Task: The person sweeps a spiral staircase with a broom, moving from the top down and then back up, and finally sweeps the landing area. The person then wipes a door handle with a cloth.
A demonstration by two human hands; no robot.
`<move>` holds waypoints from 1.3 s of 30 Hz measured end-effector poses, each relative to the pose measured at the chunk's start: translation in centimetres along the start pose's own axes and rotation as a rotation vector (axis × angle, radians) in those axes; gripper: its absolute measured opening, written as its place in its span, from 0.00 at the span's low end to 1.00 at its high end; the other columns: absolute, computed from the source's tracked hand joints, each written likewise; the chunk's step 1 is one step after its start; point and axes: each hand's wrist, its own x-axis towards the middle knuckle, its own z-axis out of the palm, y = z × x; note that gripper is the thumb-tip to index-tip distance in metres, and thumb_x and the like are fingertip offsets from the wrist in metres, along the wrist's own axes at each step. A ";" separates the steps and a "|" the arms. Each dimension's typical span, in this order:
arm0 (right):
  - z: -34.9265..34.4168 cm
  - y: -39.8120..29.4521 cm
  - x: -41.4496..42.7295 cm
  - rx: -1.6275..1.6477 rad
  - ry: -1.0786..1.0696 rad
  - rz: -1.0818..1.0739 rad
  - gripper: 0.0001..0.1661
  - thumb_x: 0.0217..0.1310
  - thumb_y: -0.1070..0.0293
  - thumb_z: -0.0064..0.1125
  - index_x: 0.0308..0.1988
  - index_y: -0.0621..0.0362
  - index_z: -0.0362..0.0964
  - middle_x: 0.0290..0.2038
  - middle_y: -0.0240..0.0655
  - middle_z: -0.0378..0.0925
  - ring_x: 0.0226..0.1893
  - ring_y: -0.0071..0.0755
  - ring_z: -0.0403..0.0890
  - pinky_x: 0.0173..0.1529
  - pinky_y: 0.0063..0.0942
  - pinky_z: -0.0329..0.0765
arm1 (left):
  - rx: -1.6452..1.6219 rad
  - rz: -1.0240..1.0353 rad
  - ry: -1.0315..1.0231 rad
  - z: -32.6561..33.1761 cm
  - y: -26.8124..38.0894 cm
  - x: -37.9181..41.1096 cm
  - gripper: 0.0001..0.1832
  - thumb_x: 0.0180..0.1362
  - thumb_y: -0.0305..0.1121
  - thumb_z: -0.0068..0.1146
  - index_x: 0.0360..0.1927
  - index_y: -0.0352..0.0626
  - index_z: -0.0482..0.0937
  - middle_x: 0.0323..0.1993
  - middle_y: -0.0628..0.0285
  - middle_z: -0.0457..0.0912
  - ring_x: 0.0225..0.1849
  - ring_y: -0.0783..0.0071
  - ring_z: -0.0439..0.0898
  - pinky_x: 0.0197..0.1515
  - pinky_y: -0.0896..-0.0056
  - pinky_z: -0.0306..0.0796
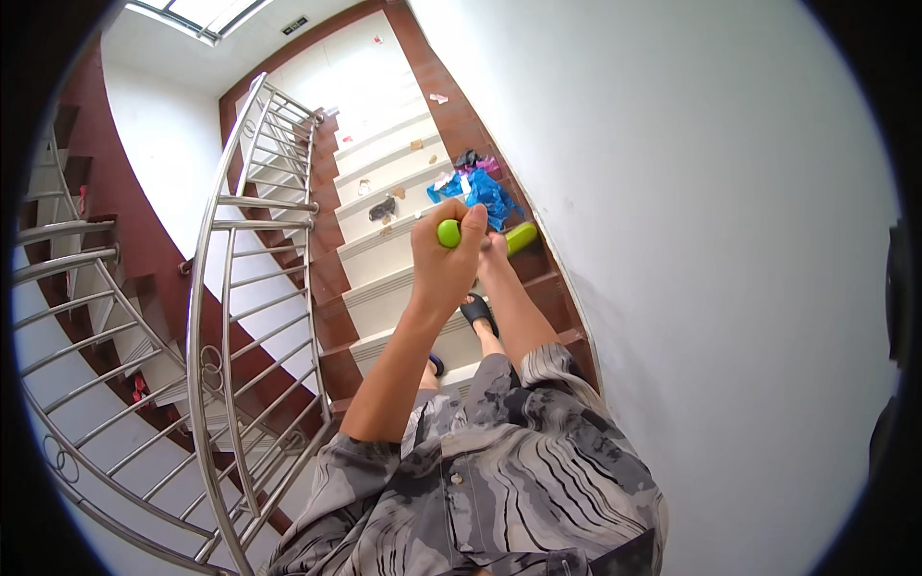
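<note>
In the middle of the head view my left hand point(443, 252) is wrapped around the lime-green rounded end of a tool handle point(449, 233), thumb pointing up. My right hand point(494, 252) is just beyond and to the right, partly hidden, closed by a short grey piece of shaft. A blurred lime-green part point(521, 238) sticks out beside it towards the wall; whether it is one tool with the handle, I cannot tell. Beyond my hands, a crumpled blue plastic bag point(490, 198) lies on the steps, with black plastic point(468, 158) and pink plastic point(486, 165) behind it.
I stand on a staircase point(378, 295) with dark red borders. A stainless-steel railing point(198, 288) runs on the left, and a white wall point(720, 252) closes the right side. Dark crumpled litter point(382, 209) and brown scraps point(398, 192) lie on the steps. My dark sandal point(477, 311) is below.
</note>
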 end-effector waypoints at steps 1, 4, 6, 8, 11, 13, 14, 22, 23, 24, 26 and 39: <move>-0.6 0.1 1.3 0.005 -0.039 -0.013 0.12 0.59 0.61 0.28 0.31 0.56 0.55 0.22 0.31 0.61 0.16 0.26 0.62 0.15 0.23 0.61 | 0.024 0.031 -0.002 0.2 0.6 -0.3 0.14 0.59 0.32 0.50 0.19 0.37 0.70 0.17 0.68 0.71 0.22 0.86 0.65 0.25 0.82 0.59; -1.4 0.3 5.3 0.001 -0.177 -0.048 0.12 0.59 0.60 0.30 0.30 0.55 0.56 0.22 0.31 0.61 0.17 0.27 0.63 0.16 0.24 0.63 | 0.102 0.080 -0.047 0.8 2.5 -2.0 0.13 0.58 0.29 0.50 0.19 0.36 0.70 0.17 0.69 0.70 0.22 0.85 0.65 0.24 0.82 0.58; 0.2 2.1 4.2 -0.054 -0.206 -0.024 0.11 0.60 0.60 0.33 0.30 0.54 0.57 0.21 0.30 0.61 0.17 0.27 0.63 0.17 0.24 0.63 | 0.130 0.174 0.010 -0.5 1.7 -3.1 0.11 0.57 0.25 0.50 0.19 0.35 0.70 0.18 0.68 0.70 0.22 0.85 0.65 0.24 0.81 0.58; 2.9 3.7 0.9 -0.089 -0.169 -0.016 0.10 0.60 0.59 0.36 0.30 0.52 0.58 0.20 0.29 0.61 0.16 0.27 0.63 0.16 0.26 0.62 | 0.052 0.245 0.146 -3.0 2.4 -4.2 0.09 0.54 0.22 0.49 0.19 0.34 0.69 0.15 0.64 0.69 0.18 0.80 0.65 0.21 0.78 0.58; 6.8 6.3 -6.8 -0.171 -0.183 0.066 0.13 0.60 0.57 0.36 0.27 0.51 0.59 0.18 0.29 0.62 0.15 0.26 0.63 0.17 0.25 0.61 | -0.151 0.340 0.210 -6.8 6.3 -5.7 0.15 0.57 0.24 0.43 0.14 0.37 0.63 0.13 0.62 0.67 0.18 0.78 0.66 0.21 0.78 0.59; 7.4 7.3 -11.4 -0.266 -0.165 0.077 0.14 0.60 0.56 0.37 0.25 0.51 0.59 0.17 0.29 0.63 0.15 0.26 0.62 0.17 0.25 0.60 | -0.179 0.409 0.227 -8.4 9.1 -6.3 0.15 0.56 0.24 0.40 0.13 0.37 0.61 0.11 0.63 0.65 0.16 0.77 0.64 0.23 0.74 0.60; 6.9 7.7 -12.6 -0.286 -0.168 0.094 0.14 0.61 0.56 0.37 0.26 0.52 0.59 0.17 0.28 0.63 0.15 0.25 0.62 0.16 0.25 0.59 | -0.176 0.398 0.229 -9.0 9.9 -6.6 0.15 0.56 0.24 0.41 0.13 0.37 0.61 0.11 0.63 0.65 0.15 0.77 0.64 0.23 0.74 0.60; -2.3 12.2 -8.6 -0.465 0.237 0.363 0.16 0.62 0.58 0.34 0.24 0.52 0.61 0.15 0.28 0.61 0.12 0.23 0.57 0.16 0.23 0.59 | -0.077 -0.029 0.291 -12.0 3.8 -8.1 0.16 0.58 0.29 0.44 0.14 0.39 0.63 0.12 0.64 0.67 0.16 0.81 0.64 0.23 0.80 0.59; -3.3 12.6 -7.0 -0.434 0.287 0.401 0.14 0.60 0.60 0.34 0.24 0.51 0.60 0.14 0.28 0.60 0.12 0.23 0.57 0.17 0.22 0.59 | -0.070 -0.083 0.249 -12.3 2.1 -7.9 0.16 0.58 0.29 0.44 0.14 0.38 0.64 0.12 0.64 0.67 0.16 0.82 0.65 0.22 0.81 0.59; -4.0 12.9 -5.3 -0.404 0.336 0.441 0.12 0.58 0.62 0.34 0.23 0.51 0.60 0.14 0.28 0.59 0.12 0.23 0.57 0.17 0.22 0.60 | -0.065 -0.108 0.196 -12.9 0.6 -8.0 0.16 0.58 0.28 0.44 0.14 0.37 0.64 0.13 0.64 0.68 0.17 0.82 0.65 0.22 0.81 0.59; -5.1 13.8 -2.3 -0.395 0.411 0.464 0.11 0.55 0.63 0.36 0.21 0.48 0.59 0.14 0.26 0.57 0.12 0.22 0.56 0.16 0.21 0.58 | -0.055 -0.149 0.089 -14.3 -1.9 -8.4 0.15 0.58 0.27 0.45 0.15 0.37 0.64 0.14 0.64 0.68 0.18 0.82 0.65 0.23 0.80 0.60; -0.3 23.3 -2.1 -0.542 -0.190 0.276 0.18 0.61 0.54 0.36 0.26 0.56 0.61 0.16 0.33 0.64 0.16 0.30 0.66 0.20 0.29 0.66 | 0.201 0.325 0.102 -20.6 -1.5 -14.2 0.10 0.49 0.22 0.49 0.15 0.36 0.65 0.16 0.59 0.69 0.19 0.69 0.69 0.26 0.71 0.63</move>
